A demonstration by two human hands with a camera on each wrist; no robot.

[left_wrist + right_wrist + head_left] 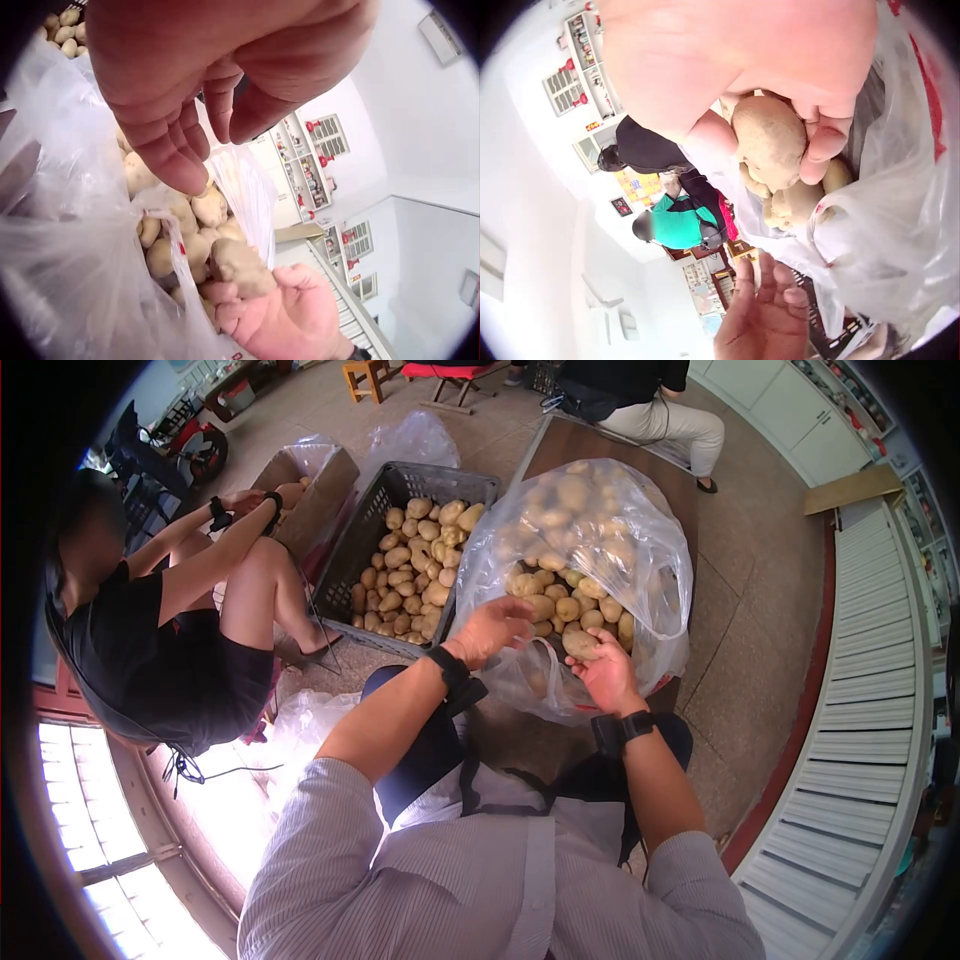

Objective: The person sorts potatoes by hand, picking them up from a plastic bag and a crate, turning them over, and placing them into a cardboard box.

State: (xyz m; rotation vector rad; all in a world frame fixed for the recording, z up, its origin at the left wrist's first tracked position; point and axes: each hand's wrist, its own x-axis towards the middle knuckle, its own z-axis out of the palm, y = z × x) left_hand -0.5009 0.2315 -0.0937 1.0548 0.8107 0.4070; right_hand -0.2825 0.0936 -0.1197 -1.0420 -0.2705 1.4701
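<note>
My right hand (610, 678) holds a brownish potato (580, 644) at the near side of a large clear plastic bag (515, 685). In the right wrist view, the thumb and fingers pinch this potato (769, 142) from both sides. Facing it, my left hand (495, 628) hovers over the bag's opening with bent, loose fingers and nothing in them. The left wrist view shows a gap between its thumb and fingertips. Many loose potatoes (567, 608) lie inside the bag, some seen through the plastic.
A dark plastic crate (345, 550) of potatoes stands left of the bag, with a cardboard box (330, 495) beyond it. At the left sits a person in black (140, 620), hands at that box. Another seated person (655, 420) is at the back. A white slatted radiator (850, 760) lines the right.
</note>
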